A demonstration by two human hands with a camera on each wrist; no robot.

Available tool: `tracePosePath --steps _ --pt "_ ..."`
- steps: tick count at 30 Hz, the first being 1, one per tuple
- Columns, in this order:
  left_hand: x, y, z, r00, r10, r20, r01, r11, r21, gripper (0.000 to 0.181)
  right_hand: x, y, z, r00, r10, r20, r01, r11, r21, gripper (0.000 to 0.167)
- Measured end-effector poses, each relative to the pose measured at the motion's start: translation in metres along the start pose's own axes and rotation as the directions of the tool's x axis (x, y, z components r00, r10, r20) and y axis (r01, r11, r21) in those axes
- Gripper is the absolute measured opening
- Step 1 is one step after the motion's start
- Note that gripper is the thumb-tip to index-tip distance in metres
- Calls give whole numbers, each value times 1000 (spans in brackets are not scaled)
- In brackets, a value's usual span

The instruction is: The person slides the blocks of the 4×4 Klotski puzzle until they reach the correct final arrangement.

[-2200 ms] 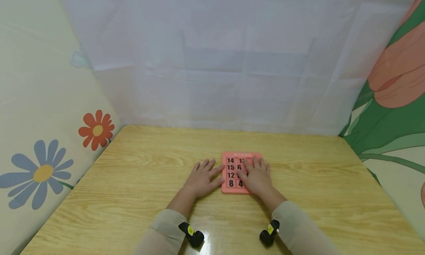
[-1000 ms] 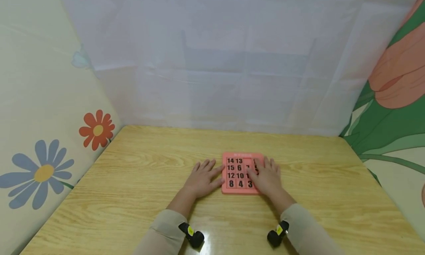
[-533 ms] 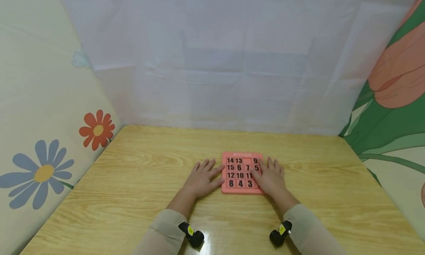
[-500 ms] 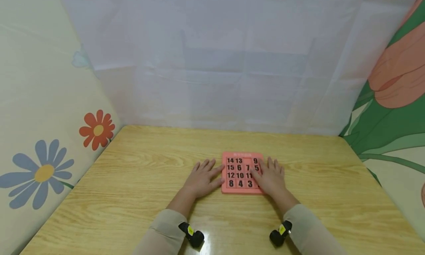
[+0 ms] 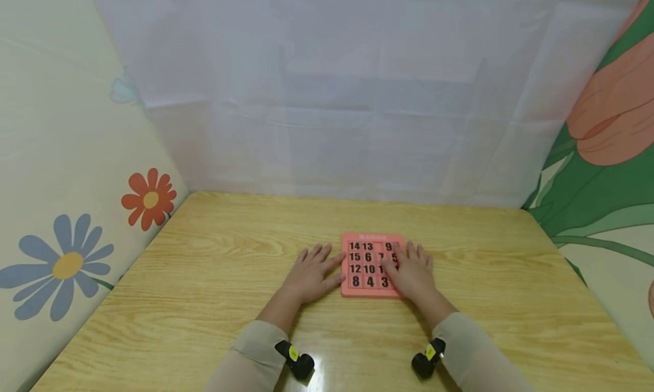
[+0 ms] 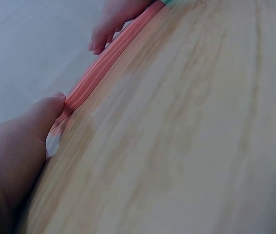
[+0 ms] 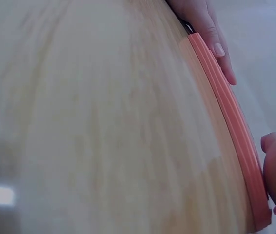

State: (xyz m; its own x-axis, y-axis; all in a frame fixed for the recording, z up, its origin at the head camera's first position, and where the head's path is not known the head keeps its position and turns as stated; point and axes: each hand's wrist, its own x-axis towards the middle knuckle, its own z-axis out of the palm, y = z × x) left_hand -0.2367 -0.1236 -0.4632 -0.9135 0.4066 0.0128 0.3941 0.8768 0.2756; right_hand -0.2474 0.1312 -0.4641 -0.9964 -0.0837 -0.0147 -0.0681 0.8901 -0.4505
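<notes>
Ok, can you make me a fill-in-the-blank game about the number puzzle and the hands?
1. On the number slide puzzle, the top-left tile says ____.
2. In the top row, a gap lies between tile 13 and number ____.
3. The bottom-left tile says ____.
4. The right hand partly covers the puzzle, and the left hand touches its ____ edge.
Missing words: 14; 9; 8; left.

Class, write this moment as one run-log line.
pink number puzzle: flat on table | tile 9: top row, gap left | left hand: touching puzzle's left edge | right hand: over right side
</notes>
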Motion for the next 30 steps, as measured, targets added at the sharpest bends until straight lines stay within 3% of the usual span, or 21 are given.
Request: tracePosePath --steps 19,30 --pt "1 1 -1 1000 -1 4 1 1000 -2 60 1 -15 5 1000 -4 5 4 1000 0 66" --pt "0 0 0 1000 0 1 0 1000 -4 60 -11 -1 -1 999 -38 -11 38 999 9 66"
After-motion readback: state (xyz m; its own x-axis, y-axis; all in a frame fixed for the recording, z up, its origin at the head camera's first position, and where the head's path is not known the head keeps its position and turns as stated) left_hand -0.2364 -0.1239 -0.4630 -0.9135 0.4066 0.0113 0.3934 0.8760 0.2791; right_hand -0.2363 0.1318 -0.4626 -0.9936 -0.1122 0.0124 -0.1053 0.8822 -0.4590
